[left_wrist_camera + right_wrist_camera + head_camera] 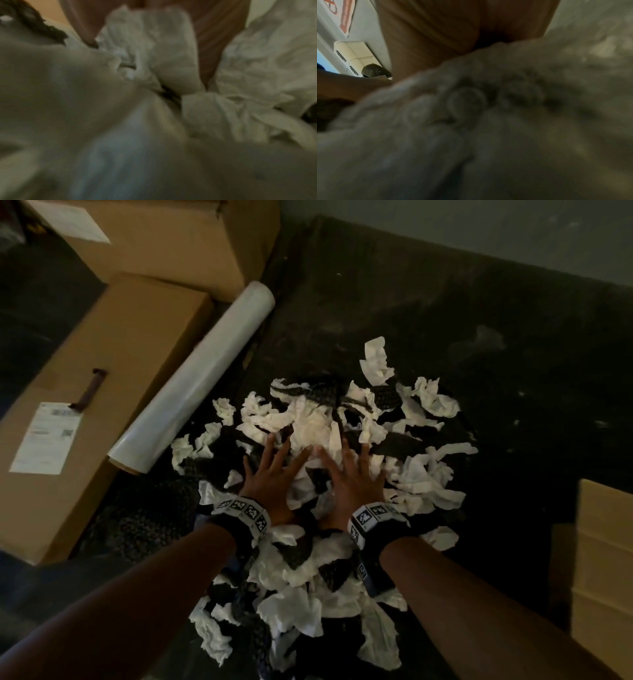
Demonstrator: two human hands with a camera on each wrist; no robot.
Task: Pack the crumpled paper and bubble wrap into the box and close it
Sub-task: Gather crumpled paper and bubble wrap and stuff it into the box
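Both hands flat on the pile: left hand [270, 477] and right hand [356, 477], fingers spread, pressing crumpled paper [315, 429] mixed with dark bubble wrap [387, 398] on the dark surface [479, 337].

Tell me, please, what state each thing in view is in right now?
Left hand: fingers spread, pressing the pile.
Right hand: fingers spread, pressing the pile.
Crumpled paper: loose heap, unpacked.
Bubble wrap: scattered among paper.
Long cardboard box: closed.
Plastic film roll: rolled, lying down.
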